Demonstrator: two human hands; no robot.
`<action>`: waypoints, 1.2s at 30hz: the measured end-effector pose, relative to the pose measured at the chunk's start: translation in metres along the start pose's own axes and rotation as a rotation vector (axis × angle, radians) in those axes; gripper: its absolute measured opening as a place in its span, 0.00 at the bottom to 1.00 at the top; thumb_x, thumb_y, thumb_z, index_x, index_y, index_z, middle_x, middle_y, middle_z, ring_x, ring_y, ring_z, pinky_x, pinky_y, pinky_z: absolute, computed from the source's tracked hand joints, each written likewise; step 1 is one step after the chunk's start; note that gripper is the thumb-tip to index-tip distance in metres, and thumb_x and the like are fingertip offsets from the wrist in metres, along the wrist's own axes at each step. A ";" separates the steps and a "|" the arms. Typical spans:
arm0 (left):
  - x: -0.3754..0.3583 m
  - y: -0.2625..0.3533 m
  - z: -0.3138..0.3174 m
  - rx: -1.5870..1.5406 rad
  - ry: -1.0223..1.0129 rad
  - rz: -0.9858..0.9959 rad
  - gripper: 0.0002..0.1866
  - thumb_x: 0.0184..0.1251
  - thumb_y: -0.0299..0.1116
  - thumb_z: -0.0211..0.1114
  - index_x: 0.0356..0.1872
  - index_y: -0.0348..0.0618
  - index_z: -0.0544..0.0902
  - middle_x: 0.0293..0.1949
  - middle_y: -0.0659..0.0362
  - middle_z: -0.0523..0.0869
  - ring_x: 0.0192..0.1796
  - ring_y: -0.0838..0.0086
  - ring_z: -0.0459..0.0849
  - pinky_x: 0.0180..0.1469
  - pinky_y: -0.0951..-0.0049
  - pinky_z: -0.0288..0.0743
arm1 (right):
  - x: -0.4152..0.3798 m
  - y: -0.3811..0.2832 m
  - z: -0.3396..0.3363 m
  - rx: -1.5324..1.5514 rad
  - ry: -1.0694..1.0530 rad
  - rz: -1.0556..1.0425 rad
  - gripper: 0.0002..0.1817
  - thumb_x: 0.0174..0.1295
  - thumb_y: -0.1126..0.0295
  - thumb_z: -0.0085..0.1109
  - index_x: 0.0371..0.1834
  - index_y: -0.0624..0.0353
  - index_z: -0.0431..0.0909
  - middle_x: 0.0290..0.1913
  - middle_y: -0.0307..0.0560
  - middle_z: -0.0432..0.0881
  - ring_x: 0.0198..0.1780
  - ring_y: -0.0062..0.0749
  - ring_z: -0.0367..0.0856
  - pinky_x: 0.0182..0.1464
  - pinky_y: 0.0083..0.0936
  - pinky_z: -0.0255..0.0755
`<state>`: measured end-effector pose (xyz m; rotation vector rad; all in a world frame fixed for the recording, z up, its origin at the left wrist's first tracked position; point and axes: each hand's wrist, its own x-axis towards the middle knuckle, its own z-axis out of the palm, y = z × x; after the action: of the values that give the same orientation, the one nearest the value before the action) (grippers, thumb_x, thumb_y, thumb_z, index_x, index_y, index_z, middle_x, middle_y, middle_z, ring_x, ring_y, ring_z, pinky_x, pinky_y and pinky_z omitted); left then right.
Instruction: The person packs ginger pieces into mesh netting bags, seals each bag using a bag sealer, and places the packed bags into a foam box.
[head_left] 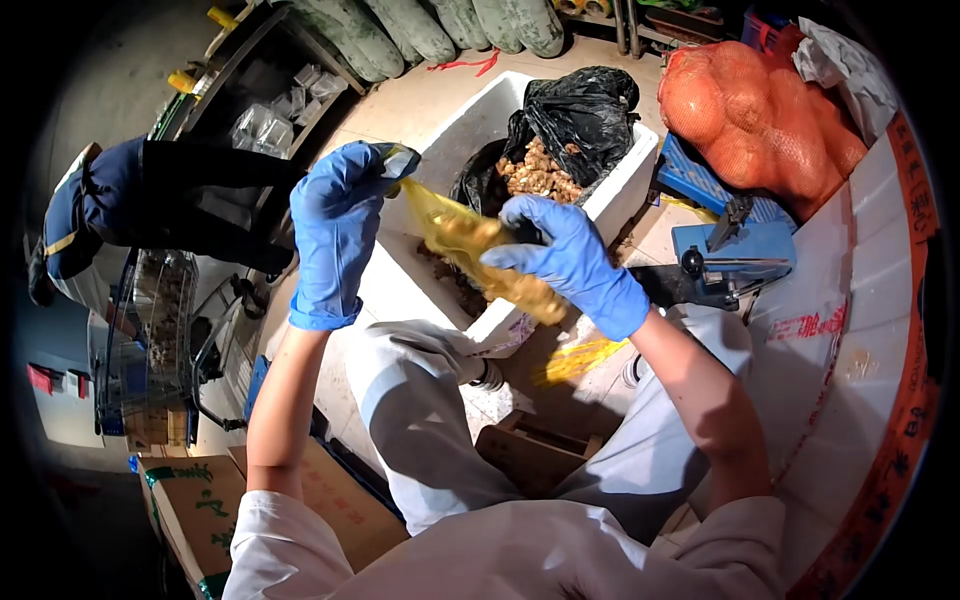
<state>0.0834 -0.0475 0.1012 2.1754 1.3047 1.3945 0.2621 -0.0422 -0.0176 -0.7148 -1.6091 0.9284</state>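
Both hands wear blue gloves. My left hand [340, 225] is raised, its fingers closed on the gathered top of a yellow mesh bag [440, 215]. Lumps of what look like ginger fill the bag, which hangs at a slant down to the right. My right hand [575, 255] has its thumb and fingers curled at the bag's side, about midway down. Behind the bag stands a white foam box [625, 185]. Loose ginger [540, 170] lies in it, partly covered by a black plastic bag [580, 105].
To the right are a blue bench device [735, 255] with a metal arm and a red mesh sack [730, 110]. Yellow netting [580, 360] lies on the floor. A person [110, 210] bends by a wire cart [150, 330] at left, and cardboard boxes [200, 500] stand nearer.
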 end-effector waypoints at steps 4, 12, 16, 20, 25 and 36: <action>0.001 0.018 0.006 -0.162 -0.136 -0.262 0.05 0.50 0.21 0.61 0.30 0.34 0.80 0.26 0.64 0.80 0.29 0.85 0.74 0.33 0.85 0.68 | 0.005 0.006 -0.027 1.093 -0.204 0.252 0.12 0.50 0.67 0.59 0.32 0.63 0.72 0.28 0.44 0.76 0.27 0.22 0.75 0.28 0.15 0.70; 0.000 0.018 0.015 -0.283 -0.284 -0.426 0.06 0.51 0.26 0.62 0.31 0.36 0.79 0.26 0.65 0.80 0.28 0.87 0.74 0.32 0.88 0.67 | 0.018 0.007 -0.011 -0.030 -0.213 -0.070 0.45 0.30 0.52 0.70 0.54 0.58 0.61 0.52 0.50 0.66 0.57 0.37 0.62 0.58 0.27 0.56; 0.005 0.008 0.034 -0.302 -0.503 -0.539 0.06 0.53 0.29 0.60 0.30 0.39 0.79 0.23 0.68 0.77 0.22 0.91 0.65 0.24 0.90 0.56 | 0.010 0.023 -0.007 -0.050 -0.127 -0.058 0.51 0.31 0.58 0.71 0.61 0.56 0.52 0.58 0.50 0.60 0.60 0.36 0.57 0.59 0.27 0.53; -0.001 -0.015 0.074 -0.406 -0.609 -0.579 0.07 0.50 0.31 0.64 0.30 0.41 0.78 0.21 0.70 0.75 0.20 0.91 0.65 0.21 0.90 0.56 | -0.004 0.030 -0.027 -0.053 -0.238 0.170 0.47 0.31 0.58 0.71 0.58 0.58 0.57 0.58 0.48 0.63 0.59 0.34 0.60 0.58 0.26 0.54; -0.011 -0.067 0.126 -0.509 -0.682 -0.676 0.04 0.53 0.30 0.62 0.29 0.44 0.77 0.24 0.70 0.77 0.24 0.91 0.69 0.25 0.90 0.61 | -0.055 0.080 -0.025 -0.285 -0.015 0.580 0.41 0.38 0.53 0.66 0.56 0.57 0.60 0.49 0.51 0.70 0.49 0.36 0.70 0.50 0.27 0.63; -0.043 -0.083 0.181 -0.551 -0.857 -0.621 0.05 0.51 0.30 0.64 0.25 0.43 0.76 0.19 0.70 0.73 0.20 0.88 0.66 0.22 0.87 0.58 | -0.073 0.069 -0.059 -0.520 -0.235 0.745 0.17 0.46 0.68 0.57 0.43 0.53 0.71 0.28 0.53 0.76 0.28 0.40 0.75 0.26 0.30 0.70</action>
<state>0.1807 0.0104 -0.0684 1.4906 0.9550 0.4020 0.3353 -0.0562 -0.1074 -1.6955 -1.8422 1.1462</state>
